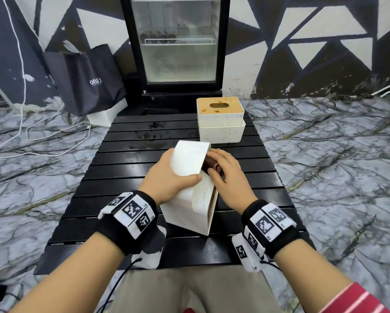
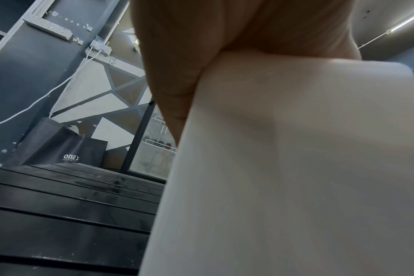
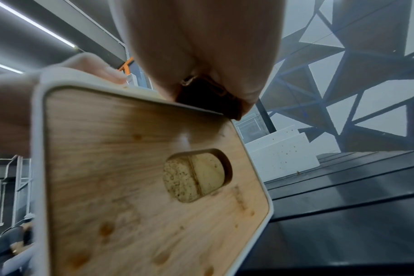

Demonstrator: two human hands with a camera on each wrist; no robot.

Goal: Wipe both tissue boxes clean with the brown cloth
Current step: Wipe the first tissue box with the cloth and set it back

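Observation:
A white tissue box [image 1: 189,190] stands tipped on its side near the front of the black slatted table [image 1: 130,177], its stained wooden lid [image 3: 140,186] facing right. My left hand [image 1: 167,175] grips the box over its top, thumb on the near face; in the left wrist view the box's white wall [image 2: 296,168] fills the frame under my palm. My right hand [image 1: 223,170] pinches the bunched brown cloth [image 1: 212,163] against the lid's upper edge; the cloth [image 3: 208,97] shows dark under my fingers. The second tissue box [image 1: 220,119], with a spotted wooden lid, stands upright at the table's far right.
A black glass-door fridge [image 1: 176,46] stands right behind the table. A dark shopping bag [image 1: 87,80] leans at the wall to the left, with white cables [image 1: 54,136] on the marble floor. Wet smears [image 1: 153,129] mark the far slats.

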